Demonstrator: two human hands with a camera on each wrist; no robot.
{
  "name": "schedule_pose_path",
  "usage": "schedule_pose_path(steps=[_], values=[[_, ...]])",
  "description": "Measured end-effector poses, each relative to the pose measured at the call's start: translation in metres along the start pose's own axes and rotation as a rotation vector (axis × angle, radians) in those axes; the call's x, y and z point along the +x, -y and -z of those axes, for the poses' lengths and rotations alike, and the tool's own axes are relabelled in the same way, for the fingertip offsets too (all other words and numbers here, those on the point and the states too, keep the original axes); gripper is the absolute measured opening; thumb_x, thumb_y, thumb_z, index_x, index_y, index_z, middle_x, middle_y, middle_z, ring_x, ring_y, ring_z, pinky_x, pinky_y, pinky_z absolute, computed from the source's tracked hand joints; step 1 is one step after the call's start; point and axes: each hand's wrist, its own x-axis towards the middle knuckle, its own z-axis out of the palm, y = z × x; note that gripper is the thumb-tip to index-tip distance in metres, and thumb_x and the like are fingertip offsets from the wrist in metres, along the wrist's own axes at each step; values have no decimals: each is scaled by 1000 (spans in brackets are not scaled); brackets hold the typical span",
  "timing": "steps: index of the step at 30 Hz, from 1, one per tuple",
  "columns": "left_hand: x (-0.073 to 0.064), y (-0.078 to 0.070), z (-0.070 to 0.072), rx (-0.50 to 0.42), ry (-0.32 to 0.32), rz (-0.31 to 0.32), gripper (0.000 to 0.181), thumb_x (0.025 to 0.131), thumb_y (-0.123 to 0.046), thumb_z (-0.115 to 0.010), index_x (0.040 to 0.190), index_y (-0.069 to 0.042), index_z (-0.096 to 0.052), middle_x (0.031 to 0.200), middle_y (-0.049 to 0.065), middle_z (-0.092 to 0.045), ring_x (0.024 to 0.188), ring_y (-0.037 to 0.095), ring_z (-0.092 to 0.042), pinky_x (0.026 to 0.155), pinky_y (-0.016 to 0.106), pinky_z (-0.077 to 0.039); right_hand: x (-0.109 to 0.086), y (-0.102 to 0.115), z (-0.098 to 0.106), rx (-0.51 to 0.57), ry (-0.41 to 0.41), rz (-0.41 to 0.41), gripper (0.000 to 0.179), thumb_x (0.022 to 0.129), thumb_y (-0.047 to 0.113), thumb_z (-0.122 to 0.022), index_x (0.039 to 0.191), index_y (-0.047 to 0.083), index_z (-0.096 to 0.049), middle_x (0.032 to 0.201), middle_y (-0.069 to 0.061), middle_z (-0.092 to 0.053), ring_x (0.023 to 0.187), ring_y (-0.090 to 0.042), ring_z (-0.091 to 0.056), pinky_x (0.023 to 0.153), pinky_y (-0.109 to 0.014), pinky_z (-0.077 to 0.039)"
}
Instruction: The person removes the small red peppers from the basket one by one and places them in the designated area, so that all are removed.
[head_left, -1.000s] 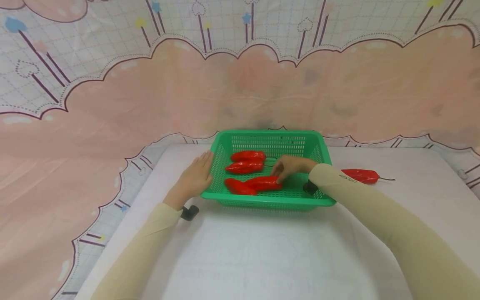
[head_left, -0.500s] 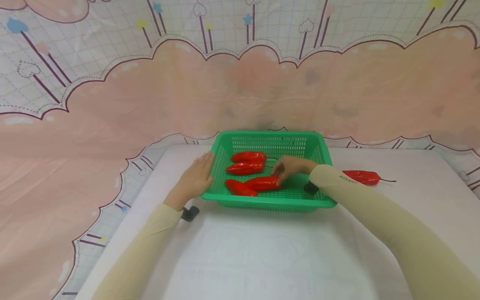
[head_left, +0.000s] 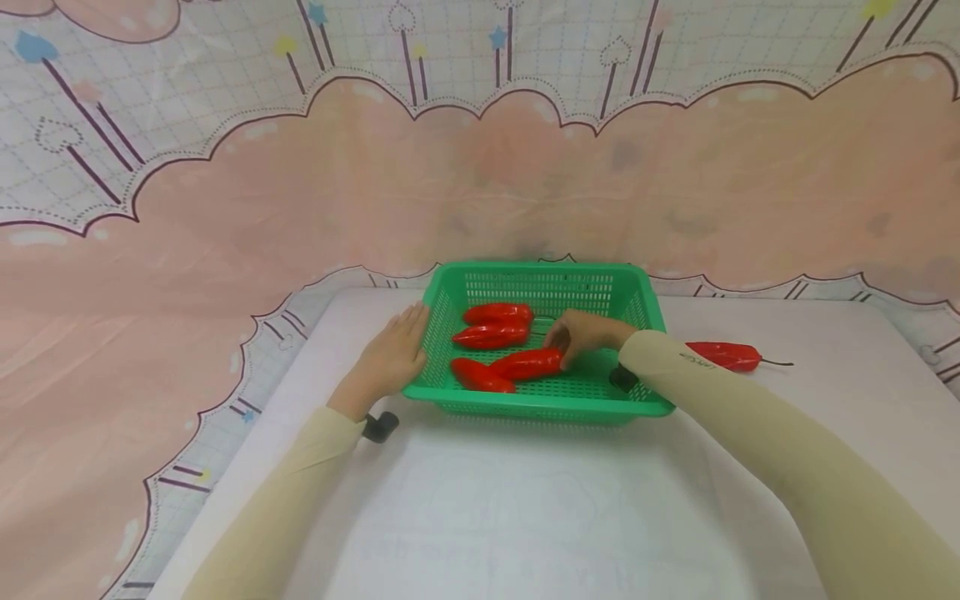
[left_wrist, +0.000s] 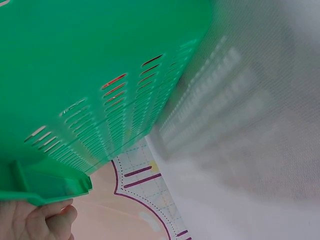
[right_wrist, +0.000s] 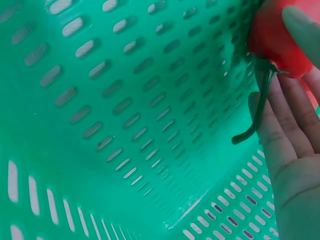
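Note:
A green slotted plastic basket [head_left: 540, 402] stands on the white-covered table and holds several glossy red peppers. My left hand [head_left: 393, 354] lies against its left rim with straight fingers; in the left wrist view the fingers [left_wrist: 37, 220] show at the rim. Inside the basket, my right hand [head_left: 588, 333] pinches a red pepper [head_left: 528, 364] by its stem end, between thumb and fingers. The green stem [right_wrist: 260, 102] hangs past the fingers in the right wrist view. Touching that pepper's tip is another red pepper [head_left: 480, 375] at the front left.
Two red peppers lie side by side at the back of the basket, a rear pepper [head_left: 498, 313] and a nearer one [head_left: 491, 336]. Outside, right of the basket, another red pepper [head_left: 727, 356] is partly behind the right sleeve. A patterned cloth [head_left: 480, 192] hangs behind the table.
The stem end of the pepper in my right hand has come up slightly, and the fingers have shifted a little with it. My left hand stays at the rim.

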Motion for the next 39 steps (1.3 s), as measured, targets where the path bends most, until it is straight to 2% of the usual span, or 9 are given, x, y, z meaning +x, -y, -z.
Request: schedule_pose_path(steps=[10, 17, 22, 27, 39], values=[[-1, 0, -2, 2, -8, 4, 64, 91, -17, -35, 148, 6, -15, 156, 22, -16, 145, 35, -14, 121, 45, -14, 3, -4, 0, -23, -49, 59, 35, 74, 2, -74, 109, -1, -68, 109, -16, -69, 99, -24, -66, 90, -37, -55], [-3, -2, 0, 3, -15, -1, 64, 91, -16, -36, 147, 7, -15, 155, 23, -16, 145, 36, -15, 120, 46, -15, 5, -2, -2, -35, -33, 49, 43, 72, 4, -77, 113, 0, -65, 112, -15, -68, 100, -24, -65, 90, -36, -55], [-3, -2, -1, 2, -19, -1, 64, 91, -16, -36, 147, 7, -16, 155, 23, -16, 145, 36, -15, 120, 46, -16, 5, 0, -6, -108, -44, 78, 43, 70, 6, -80, 111, 1, -66, 110, -14, -69, 97, -23, -65, 88, -35, -56], [-3, -2, 0, 1, -15, 0, 64, 91, -16, -35, 147, 8, -15, 155, 23, -16, 145, 36, -15, 120, 46, -15, 5, 3, -8, -156, -62, 66, 44, 68, 6, -81, 109, 1, -67, 109, -13, -70, 97, -23, -64, 89, -36, -55], [-2, -1, 1, 8, -20, -1, 65, 90, -16, -36, 147, 8, -16, 155, 24, -17, 145, 37, -16, 120, 46, -15, 9, 0, -9, -166, -75, 63, 41, 69, 6, -80, 108, 2, -68, 108, -12, -70, 94, -21, -65, 87, -35, -56]])
